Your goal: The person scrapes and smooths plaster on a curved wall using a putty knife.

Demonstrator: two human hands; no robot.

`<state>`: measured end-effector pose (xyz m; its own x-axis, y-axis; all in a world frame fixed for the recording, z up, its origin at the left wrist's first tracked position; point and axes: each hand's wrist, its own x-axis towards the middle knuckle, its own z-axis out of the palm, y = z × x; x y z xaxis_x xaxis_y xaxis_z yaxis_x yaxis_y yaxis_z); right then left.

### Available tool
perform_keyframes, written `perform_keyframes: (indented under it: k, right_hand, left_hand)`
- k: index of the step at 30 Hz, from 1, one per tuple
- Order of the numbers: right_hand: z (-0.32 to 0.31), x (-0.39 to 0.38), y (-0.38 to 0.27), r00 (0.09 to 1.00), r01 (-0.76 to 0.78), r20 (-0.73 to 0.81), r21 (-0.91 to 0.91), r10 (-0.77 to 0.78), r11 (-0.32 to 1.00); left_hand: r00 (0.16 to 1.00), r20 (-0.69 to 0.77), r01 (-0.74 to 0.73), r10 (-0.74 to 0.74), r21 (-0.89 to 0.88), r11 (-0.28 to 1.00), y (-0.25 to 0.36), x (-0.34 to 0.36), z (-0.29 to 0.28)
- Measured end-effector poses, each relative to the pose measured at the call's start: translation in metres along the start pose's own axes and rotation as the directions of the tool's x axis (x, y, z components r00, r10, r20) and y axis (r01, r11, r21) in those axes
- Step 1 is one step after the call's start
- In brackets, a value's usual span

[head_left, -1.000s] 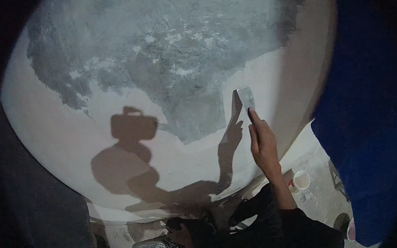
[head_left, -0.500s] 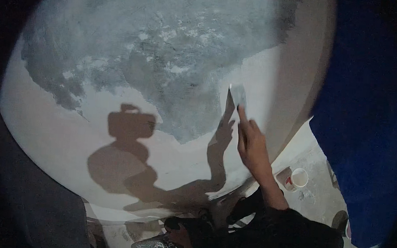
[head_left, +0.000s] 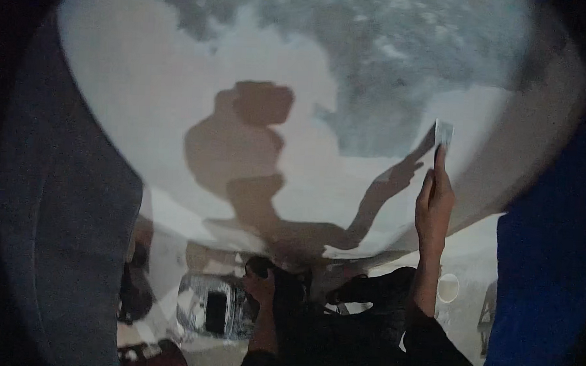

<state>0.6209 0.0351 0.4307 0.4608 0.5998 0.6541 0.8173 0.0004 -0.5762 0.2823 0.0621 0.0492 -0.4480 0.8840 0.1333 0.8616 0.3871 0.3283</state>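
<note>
We grip the small, flat, stiff-looking scraper by its lower end in our right hand's clenched fingers, right of centre, against the wall; our left hand's fingers we cannot tell.

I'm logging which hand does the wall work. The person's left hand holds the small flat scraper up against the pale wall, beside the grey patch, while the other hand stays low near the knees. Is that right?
Not quite: the hand is wrong. In the head view it is the right hand that holds the small flat scraper up against the pale wall, beside the grey patch. The left hand is the one low near the knees.
</note>
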Motion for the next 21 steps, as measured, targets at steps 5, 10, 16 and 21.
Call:
perform_keyframes:
  k: [5, 10, 16, 21]
  right_hand:
    - [-0.015, -0.037, 0.005, 0.962, -0.004, 0.273, -0.004, 0.005, 1.000]
    - [-0.034, -0.036, 0.012, 0.990, 0.136, 0.020, 0.001, -0.136, 0.991]
    - [-0.013, 0.029, 0.024, 0.896, 0.415, -0.110, -0.139, -0.431, 0.899]
    - [-0.038, 0.085, 0.007, 0.837, 0.482, -0.160, -0.239, -0.524, 0.843]
  left_hand:
    - [1.000, 0.023, 0.020, -0.020, 0.032, 0.999, -0.016, -0.004, 0.002]
    - [0.977, 0.211, 0.015, -0.007, -0.037, 0.999, 0.012, -0.016, -0.006]
    - [0.958, -0.015, -0.286, 0.286, -0.084, 0.954, -0.010, -0.055, -0.007]
    - [0.898, 0.062, -0.423, 0.436, -0.157, 0.893, 0.007, -0.099, -0.026]
